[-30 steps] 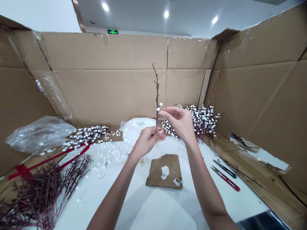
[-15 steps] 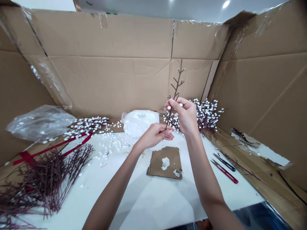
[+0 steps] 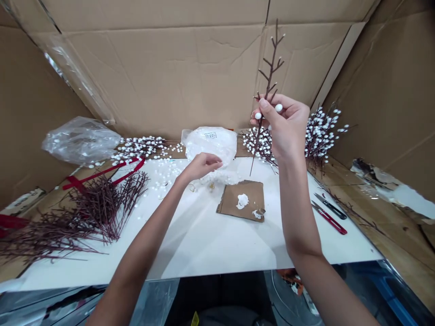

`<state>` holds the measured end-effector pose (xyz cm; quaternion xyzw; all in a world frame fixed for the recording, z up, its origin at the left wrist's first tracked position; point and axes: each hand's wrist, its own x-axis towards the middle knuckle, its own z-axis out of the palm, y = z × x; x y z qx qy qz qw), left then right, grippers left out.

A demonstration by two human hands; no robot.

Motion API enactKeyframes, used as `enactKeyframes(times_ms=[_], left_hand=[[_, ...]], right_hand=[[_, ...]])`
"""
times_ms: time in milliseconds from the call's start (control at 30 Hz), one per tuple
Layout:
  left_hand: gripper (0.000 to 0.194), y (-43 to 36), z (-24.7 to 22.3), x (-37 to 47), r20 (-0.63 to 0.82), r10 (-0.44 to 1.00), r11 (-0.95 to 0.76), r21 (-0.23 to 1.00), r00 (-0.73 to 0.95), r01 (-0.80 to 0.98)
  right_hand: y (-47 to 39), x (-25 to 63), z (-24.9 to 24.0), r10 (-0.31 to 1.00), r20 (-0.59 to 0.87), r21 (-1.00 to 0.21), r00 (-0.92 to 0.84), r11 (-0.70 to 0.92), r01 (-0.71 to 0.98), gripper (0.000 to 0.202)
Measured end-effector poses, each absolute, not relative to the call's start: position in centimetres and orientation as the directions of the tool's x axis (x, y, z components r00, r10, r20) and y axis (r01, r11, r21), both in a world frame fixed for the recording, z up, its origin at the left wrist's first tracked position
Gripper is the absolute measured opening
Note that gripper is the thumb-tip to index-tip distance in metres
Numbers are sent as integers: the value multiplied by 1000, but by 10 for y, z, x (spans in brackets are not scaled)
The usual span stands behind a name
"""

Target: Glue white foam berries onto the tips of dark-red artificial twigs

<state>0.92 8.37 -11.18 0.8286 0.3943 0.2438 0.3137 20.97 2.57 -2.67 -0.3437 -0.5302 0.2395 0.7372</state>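
Observation:
My right hand is raised and pinches a brown twig with short side stems, held nearly upright. Pale tips show on the upper stems, and a few white balls sit near my fingers. My left hand is empty, its fingers apart, over the table just in front of a white plastic bag. Loose white balls lie around and left of it. Below the twig, a cardboard square carries white paste.
Bare brown twigs with red ribbon are piled at left, by a clear bag. White-berried branches lie at back right. Two snips rest on the right of the white table. Cardboard walls surround it.
My left hand has let go of the twig and moved left toward the white bag. My right hand holds the twig higher and farther right. The view has tilted down.

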Motion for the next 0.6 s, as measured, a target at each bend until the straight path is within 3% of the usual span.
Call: enactKeyframes(times_ms=[133,267,467,600], left_hand=[[20,95,-159,-17,126,895,-410,606,427,681],[15,89,-181,-25,119,923,-366,572,367,734],[13,94,-174,-23,229,929,-366,671,290,645],[31,93,-128,-7,369,908,-418,778,197,469]], right_hand=[[22,206,-23,727,613,-765,309,644,0,15],[18,200,-20,743,612,-771,269,637,-4,12],[19,197,-23,754,622,-770,211,638,-11,15],[18,193,-22,762,627,-764,163,642,-62,17]])
